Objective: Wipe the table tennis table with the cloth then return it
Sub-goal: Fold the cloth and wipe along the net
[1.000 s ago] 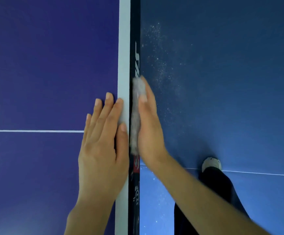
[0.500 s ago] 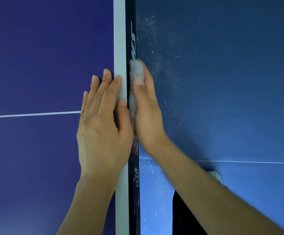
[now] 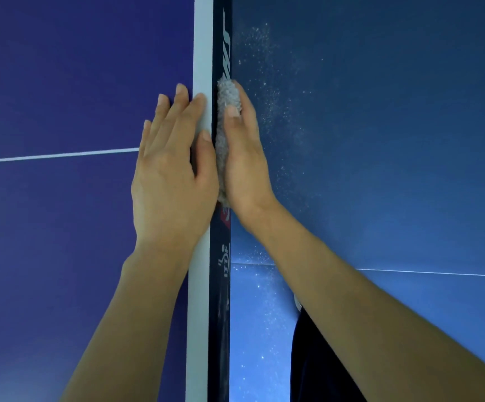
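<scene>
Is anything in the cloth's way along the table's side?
Nothing visible. The right hand presses the cloth on the dark side strip, bare ahead. The left hand rests on the tabletop, beside it.

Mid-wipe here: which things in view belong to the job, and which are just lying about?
Job: cloth, pressed to the table's dark side rail by the right hand; table top, left hand flat on its white edge.
Not the job: blue floor with pale specks and a white line; trouser leg; shoe tip.
</scene>
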